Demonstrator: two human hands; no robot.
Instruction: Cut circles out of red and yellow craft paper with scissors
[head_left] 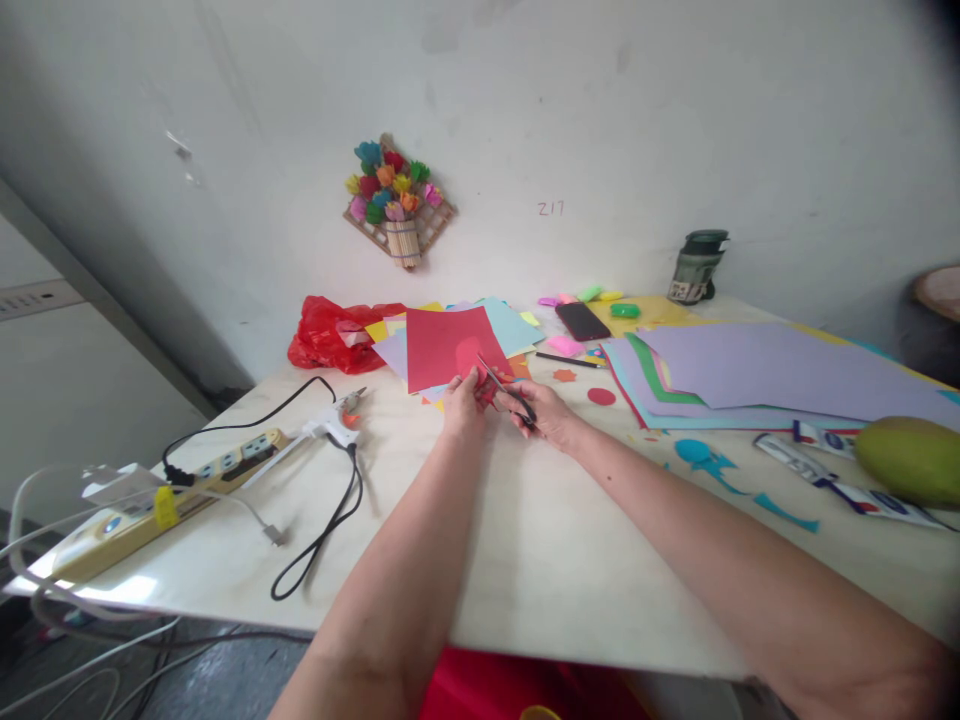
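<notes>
My right hand [546, 412] is closed round the handles of a pair of scissors [495, 377], whose blades point up and to the left. Close beside it, my left hand [465, 398] pinches a small piece of red paper [484, 385] at the blades. Behind both hands lies a red sheet of paper [442, 345] on a stack of coloured sheets. To the right of my hands rest a red paper circle [601, 397] and an orange paper cutout [564, 376]. The exact edge of the held piece is hard to make out against the red sheet.
A glue gun [341, 425] and a power strip [172, 505] with cables lie left. A red plastic bag [330, 335] sits behind. Rightward are a phone [583, 321], large paper sheets [750, 365], blue scraps [701, 455], glue tubes [892, 505], a green fruit [911, 460] and a bottle [696, 268].
</notes>
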